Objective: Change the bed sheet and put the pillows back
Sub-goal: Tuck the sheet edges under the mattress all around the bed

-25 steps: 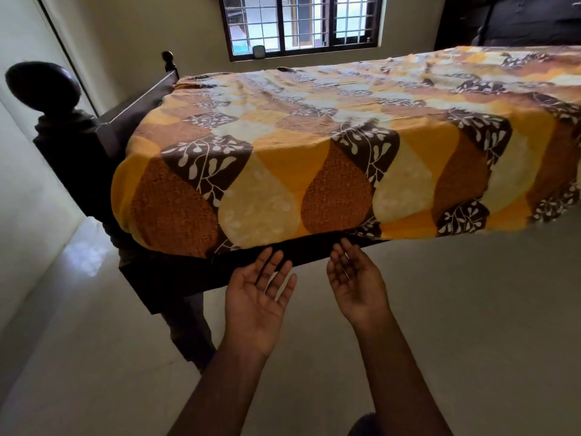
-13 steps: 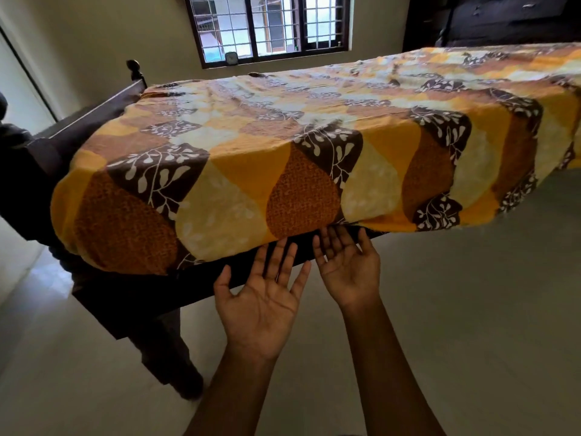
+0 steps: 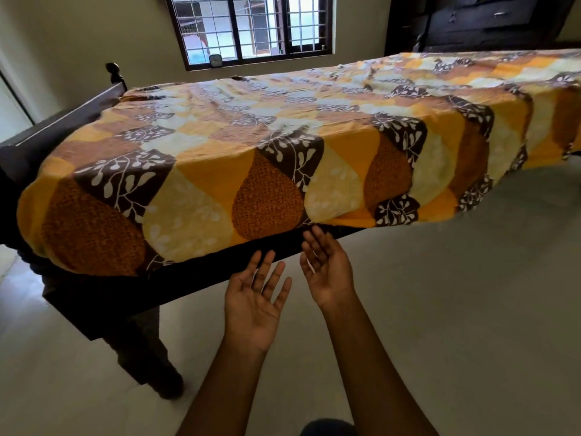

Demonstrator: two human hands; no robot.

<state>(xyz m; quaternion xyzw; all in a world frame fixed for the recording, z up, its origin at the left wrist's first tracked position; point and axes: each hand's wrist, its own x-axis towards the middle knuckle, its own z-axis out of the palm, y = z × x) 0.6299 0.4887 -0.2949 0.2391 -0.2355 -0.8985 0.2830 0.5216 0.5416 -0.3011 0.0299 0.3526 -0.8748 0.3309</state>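
Observation:
An orange, brown and cream leaf-patterned bed sheet (image 3: 283,146) covers the mattress and hangs over its near side. Below it runs the dark wooden bed frame (image 3: 188,272). My left hand (image 3: 254,300) is palm up with fingers spread, just under the frame's side rail and holding nothing. My right hand (image 3: 327,265) is also palm up with straight fingers, its fingertips right at the sheet's lower edge. No pillows are in view.
A dark footboard with a round knob (image 3: 114,73) stands at the left end. A bed leg (image 3: 147,357) rests on the pale tiled floor (image 3: 456,309). A barred window (image 3: 251,26) is behind, a dark wardrobe (image 3: 471,23) at the back right.
The view has shifted right along the bed. Both hands stay palm up beneath the sheet's edge; my left hand has dropped slightly lower, my right fingertips stay at the hem.

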